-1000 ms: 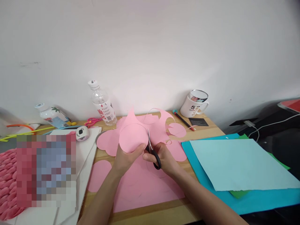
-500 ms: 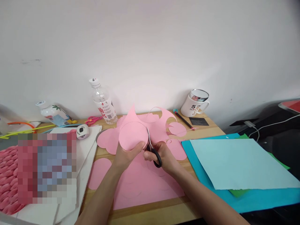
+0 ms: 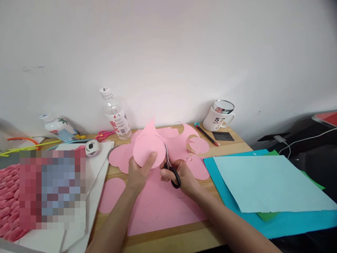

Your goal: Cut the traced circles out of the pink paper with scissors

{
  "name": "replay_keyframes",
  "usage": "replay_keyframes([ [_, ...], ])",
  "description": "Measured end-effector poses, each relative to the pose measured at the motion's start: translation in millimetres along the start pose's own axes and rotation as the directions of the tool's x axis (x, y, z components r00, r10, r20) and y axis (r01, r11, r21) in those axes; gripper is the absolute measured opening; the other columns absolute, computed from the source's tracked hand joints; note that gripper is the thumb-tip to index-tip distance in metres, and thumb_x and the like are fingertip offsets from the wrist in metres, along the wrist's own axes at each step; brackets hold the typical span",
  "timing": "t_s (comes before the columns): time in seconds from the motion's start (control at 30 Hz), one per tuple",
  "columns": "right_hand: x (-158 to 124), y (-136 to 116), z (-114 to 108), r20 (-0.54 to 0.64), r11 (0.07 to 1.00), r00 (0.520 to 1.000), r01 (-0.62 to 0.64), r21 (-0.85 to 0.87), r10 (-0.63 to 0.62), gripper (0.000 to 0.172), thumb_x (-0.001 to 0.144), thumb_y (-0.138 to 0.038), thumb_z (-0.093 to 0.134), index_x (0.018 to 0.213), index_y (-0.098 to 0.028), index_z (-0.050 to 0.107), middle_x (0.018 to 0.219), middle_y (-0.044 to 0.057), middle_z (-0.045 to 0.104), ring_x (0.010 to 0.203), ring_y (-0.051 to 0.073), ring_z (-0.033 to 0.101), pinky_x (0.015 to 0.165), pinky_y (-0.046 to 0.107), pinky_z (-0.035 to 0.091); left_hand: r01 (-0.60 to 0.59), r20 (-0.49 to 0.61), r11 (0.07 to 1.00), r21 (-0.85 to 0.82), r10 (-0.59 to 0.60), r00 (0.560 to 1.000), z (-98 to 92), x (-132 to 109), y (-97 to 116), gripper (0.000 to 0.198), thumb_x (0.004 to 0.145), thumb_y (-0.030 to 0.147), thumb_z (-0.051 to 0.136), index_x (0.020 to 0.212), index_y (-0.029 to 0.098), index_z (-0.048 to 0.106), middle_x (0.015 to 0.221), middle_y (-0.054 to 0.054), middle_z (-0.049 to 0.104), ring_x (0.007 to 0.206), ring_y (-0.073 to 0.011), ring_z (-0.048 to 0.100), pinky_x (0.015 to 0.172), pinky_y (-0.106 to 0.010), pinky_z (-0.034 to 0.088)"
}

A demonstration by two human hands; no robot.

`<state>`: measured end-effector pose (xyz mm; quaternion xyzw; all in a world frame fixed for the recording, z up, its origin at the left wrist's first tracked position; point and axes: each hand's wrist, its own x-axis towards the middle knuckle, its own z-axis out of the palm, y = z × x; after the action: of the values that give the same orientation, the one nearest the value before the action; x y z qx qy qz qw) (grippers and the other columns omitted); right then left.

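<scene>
The left hand's (image 3: pixel 138 175) thumb is shifted from the pink circle's (image 3: pixel 147 147) lower edge onto its face, toward 11 o'clock, away from the scissors (image 3: pixel 170 167).

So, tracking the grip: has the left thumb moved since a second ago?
Yes. The thumb of the left hand has swung up onto the pink circle, toward the water bottle, away from the scissors.

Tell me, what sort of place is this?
Likely a craft desk: the left hand holds a pink paper circle, the right hand scissors; coloured sheets, a mug and a water bottle lie around.
</scene>
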<state>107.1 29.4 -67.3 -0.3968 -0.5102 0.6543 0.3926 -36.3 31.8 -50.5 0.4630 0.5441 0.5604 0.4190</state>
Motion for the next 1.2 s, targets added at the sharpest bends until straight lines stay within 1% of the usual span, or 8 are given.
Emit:
replay_keyframes([
  [0.17,-0.2,-0.6,-0.7,-0.012,0.999,1.000,0.011,-0.050,-0.011,0.041,0.064,-0.051,0.074,0.054,-0.016,0.054,0.053,-0.001,0.047,0.054,0.013,0.043,0.052,0.026,0.034,0.055,0.063,0.995,0.081,-0.060,0.996,2.5,-4.6,4.6,0.027,0.066,0.034,0.073,0.085,0.015,0.068,0.082,-0.007,0.074,0.084,-0.0252,0.069,0.072,-0.033,0.057],
  [0.27,0.5,-3.4,-1.9,-0.020,0.995,0.995,0.099,-0.026,-0.100,0.033,0.066,-0.045,0.075,0.076,-0.017,0.062,0.061,-0.002,0.051,0.059,0.014,0.043,0.056,0.027,0.036,0.053,0.127,0.994,0.093,-0.065,0.990,1.7,-5.5,9.1,0.025,0.068,0.032,0.072,0.087,0.016,0.069,0.088,-0.008,0.075,0.089,-0.0255,0.069,0.076,-0.034,0.056],
  [0.37,1.2,-4.5,-2.8,0.000,0.985,0.985,0.171,0.008,-0.171,0.041,0.069,-0.041,0.075,0.100,-0.019,0.061,0.070,-0.001,0.057,0.063,0.015,0.046,0.058,0.027,0.037,0.046,0.177,0.994,0.098,-0.062,0.982,-0.1,-5.0,12.4,0.019,0.069,0.031,0.071,0.082,0.017,0.070,0.085,-0.008,0.075,0.087,-0.0253,0.069,0.077,-0.035,0.056],
  [0.43,1.2,-3.9,-3.2,0.019,0.985,0.985,0.174,0.016,-0.174,0.044,0.070,-0.040,0.075,0.106,-0.019,0.059,0.072,0.000,0.058,0.063,0.015,0.046,0.058,0.027,0.036,0.047,0.206,0.995,0.092,-0.065,0.976,-1.2,-4.6,13.7,0.018,0.070,0.031,0.070,0.082,0.017,0.070,0.084,-0.007,0.075,0.087,-0.0251,0.069,0.077,-0.035,0.056],
  [0.63,0.6,-2.7,-3.0,0.028,0.985,0.985,0.167,0.033,-0.168,0.050,0.069,-0.040,0.076,0.108,-0.019,0.055,0.071,-0.002,0.051,0.062,0.013,0.039,0.057,0.026,0.034,0.027,0.227,0.996,0.086,-0.046,0.973,-2.1,-3.3,14.0,0.023,0.070,0.032,0.070,0.086,0.016,0.070,0.089,-0.008,0.075,0.091,-0.0262,0.068,0.080,-0.037,0.056],
  [0.8,2.0,-1.7,-3.5,0.007,0.984,0.984,0.179,-0.010,-0.179,0.055,0.066,-0.044,0.077,0.110,-0.020,0.054,0.070,-0.003,0.050,0.063,0.014,0.042,0.058,0.027,0.037,-0.005,0.243,0.997,0.071,-0.013,0.970,-2.1,-2.0,14.6,0.023,0.071,0.031,0.069,0.088,0.016,0.069,0.092,-0.008,0.074,0.093,-0.0262,0.067,0.081,-0.037,0.055],
  [0.93,2.3,1.7,-5.4,0.001,0.986,0.986,0.167,-0.022,-0.167,0.050,0.068,-0.042,0.076,0.107,-0.019,0.055,0.072,-0.001,0.052,0.064,0.015,0.044,0.059,0.028,0.038,0.003,0.260,0.999,0.040,-0.013,0.966,-3.4,-1.3,14.1,0.022,0.071,0.031,0.070,0.087,0.016,0.069,0.091,-0.009,0.074,0.093,-0.0267,0.067,0.081,-0.038,0.055],
  [1.2,2.3,1.9,-6.2,-0.012,0.987,0.989,0.147,-0.069,-0.148,0.037,0.066,-0.042,0.076,0.086,-0.018,0.056,0.068,-0.001,0.048,0.062,0.014,0.043,0.057,0.027,0.039,0.026,0.224,1.000,-0.013,-0.023,0.974,-5.5,-2.8,9.0,0.029,0.070,0.031,0.072,0.095,0.017,0.068,0.095,-0.009,0.073,0.098,-0.0276,0.066,0.082,-0.038,0.055],
])
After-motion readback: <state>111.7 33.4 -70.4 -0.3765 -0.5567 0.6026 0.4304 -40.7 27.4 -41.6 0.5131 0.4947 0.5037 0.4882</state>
